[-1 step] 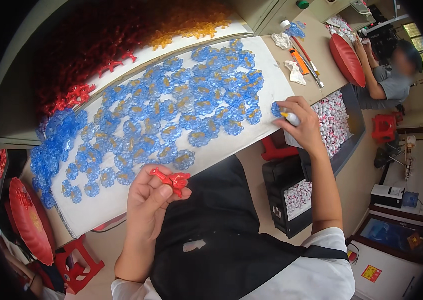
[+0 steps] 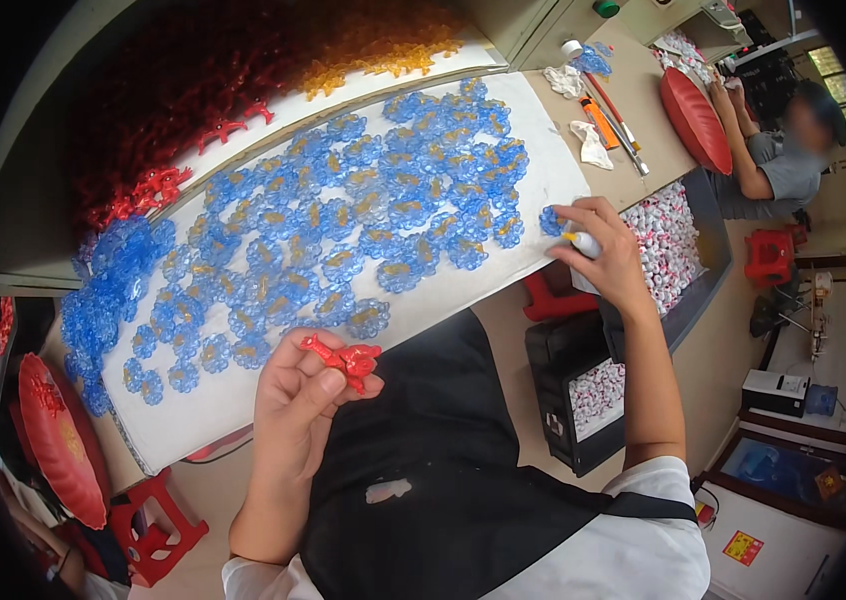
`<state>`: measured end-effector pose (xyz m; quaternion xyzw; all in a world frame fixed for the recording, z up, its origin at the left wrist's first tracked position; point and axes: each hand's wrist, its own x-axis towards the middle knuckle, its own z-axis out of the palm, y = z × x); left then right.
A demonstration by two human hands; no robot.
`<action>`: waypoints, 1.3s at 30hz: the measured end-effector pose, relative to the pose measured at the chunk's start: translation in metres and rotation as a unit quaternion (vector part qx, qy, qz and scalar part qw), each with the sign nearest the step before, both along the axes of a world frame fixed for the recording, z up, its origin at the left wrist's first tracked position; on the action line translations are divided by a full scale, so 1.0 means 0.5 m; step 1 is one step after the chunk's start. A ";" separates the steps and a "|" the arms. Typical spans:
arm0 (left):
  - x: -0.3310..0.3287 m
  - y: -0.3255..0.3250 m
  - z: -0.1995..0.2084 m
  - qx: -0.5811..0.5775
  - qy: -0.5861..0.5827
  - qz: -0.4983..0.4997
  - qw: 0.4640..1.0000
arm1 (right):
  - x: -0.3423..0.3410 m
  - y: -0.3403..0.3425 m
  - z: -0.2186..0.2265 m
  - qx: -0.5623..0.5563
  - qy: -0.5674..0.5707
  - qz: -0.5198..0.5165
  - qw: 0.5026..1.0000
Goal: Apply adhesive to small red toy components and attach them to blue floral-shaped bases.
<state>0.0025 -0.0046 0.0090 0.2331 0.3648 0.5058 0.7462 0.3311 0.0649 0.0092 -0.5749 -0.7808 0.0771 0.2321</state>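
Observation:
My left hand [image 2: 293, 405] is closed on a small glossy red plastic figure [image 2: 345, 362], pinched between thumb and fingers above my black apron. At the right end of the white-covered board, my right hand [image 2: 605, 250] grips a small white squeeze bottle [image 2: 585, 244] with a yellow tip. The fingertips of that hand reach a blue translucent flower-shaped piece [image 2: 549, 221] by the board's edge; whether they pinch it I cannot tell. Many similar blue pieces [image 2: 408, 213] with yellowish centres lie spread over the white sheet [image 2: 178, 425].
Loose blue pieces [image 2: 108, 300] are heaped at the board's left end. Red parts [image 2: 148, 190] and orange parts [image 2: 383, 65] fill the shelf behind. An orange-handled tool [image 2: 598, 122] lies at right, near a red basin [image 2: 695, 120]. Another person [image 2: 788, 155] works beyond. Black crates [image 2: 573, 410] stand below.

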 end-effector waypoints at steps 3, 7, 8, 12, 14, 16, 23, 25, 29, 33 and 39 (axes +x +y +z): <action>0.005 -0.001 0.002 0.000 0.002 -0.005 1.000 | -0.003 -0.022 -0.006 -0.001 -0.001 0.004 1.000; 0.004 -0.001 -0.002 0.001 -0.027 -0.031 0.999 | 0.001 -0.040 -0.036 0.088 -0.004 0.044 0.995; 0.002 -0.001 -0.004 0.000 -0.040 -0.039 0.998 | -0.003 -0.044 -0.040 0.098 -0.006 0.044 0.994; 0.000 0.001 0.001 -0.010 -0.034 -0.053 0.998 | -0.021 -0.059 -0.044 0.136 0.009 0.056 0.989; -0.002 0.001 0.005 -0.012 -0.026 -0.061 0.998 | -0.041 -0.067 -0.040 0.143 0.036 0.067 0.987; 0.000 0.002 0.006 -0.020 -0.026 -0.079 0.996 | -0.089 -0.095 -0.020 0.095 0.158 0.073 0.980; -0.005 -0.006 0.014 -0.028 -0.058 -0.127 0.990 | -0.196 -0.093 0.036 -0.035 0.352 0.285 0.891; -0.004 -0.008 0.013 -0.022 -0.068 -0.141 0.987 | -0.211 -0.087 0.041 -0.052 0.352 0.302 0.884; -0.004 -0.012 0.014 -0.016 -0.079 -0.150 0.985 | -0.223 -0.081 0.049 -0.058 0.332 0.328 0.883; -0.004 -0.013 0.013 -0.012 -0.073 -0.156 0.985 | -0.229 -0.081 0.044 -0.063 0.324 0.339 0.881; -0.005 -0.013 0.016 -0.005 -0.068 -0.164 0.984 | -0.231 -0.081 0.046 -0.063 0.302 0.345 0.886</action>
